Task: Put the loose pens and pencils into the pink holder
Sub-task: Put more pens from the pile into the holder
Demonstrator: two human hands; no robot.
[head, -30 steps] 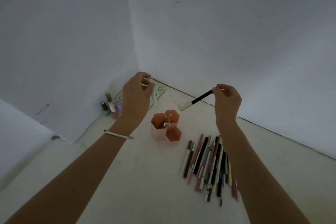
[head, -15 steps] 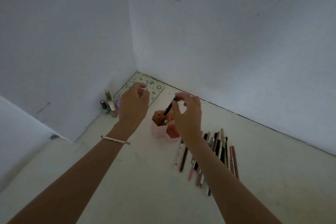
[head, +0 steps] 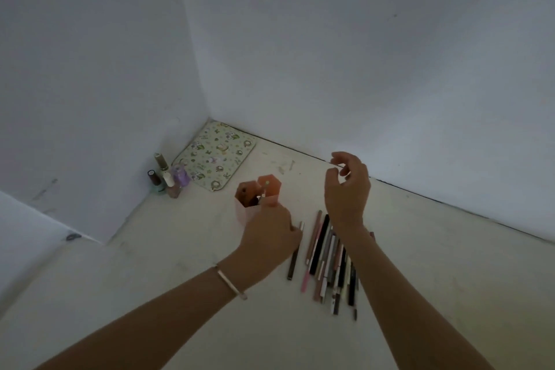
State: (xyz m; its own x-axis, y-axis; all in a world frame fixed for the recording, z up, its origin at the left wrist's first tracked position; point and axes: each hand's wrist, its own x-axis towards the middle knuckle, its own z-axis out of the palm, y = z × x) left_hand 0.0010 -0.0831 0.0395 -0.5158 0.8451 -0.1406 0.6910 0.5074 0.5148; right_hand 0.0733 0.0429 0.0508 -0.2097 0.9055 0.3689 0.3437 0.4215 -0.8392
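The pink holder [head: 244, 213] with hexagonal compartments stands on the white floor, and a few pens [head: 262, 196] stick up inside it. To its right, several loose pens and pencils [head: 326, 255] lie side by side in a row. My left hand [head: 268, 237] is low, in front of the holder's right side, and hides part of it. Its fingers, hidden from view, rest at the top end of the leftmost dark pen [head: 294, 258]. My right hand [head: 345, 189] hovers above the far end of the row, fingers curled apart, holding nothing.
Several small nail polish bottles [head: 168, 182] stand against the left wall. A patterned flat tray [head: 216, 156] lies in the corner behind the holder. White walls close in at left and back. A low white ledge [head: 30, 225] juts out at far left.
My right hand let the black pen go at the holder and drew back to the right, empty. My left hand dropped from beside the holder to the leftmost pen.
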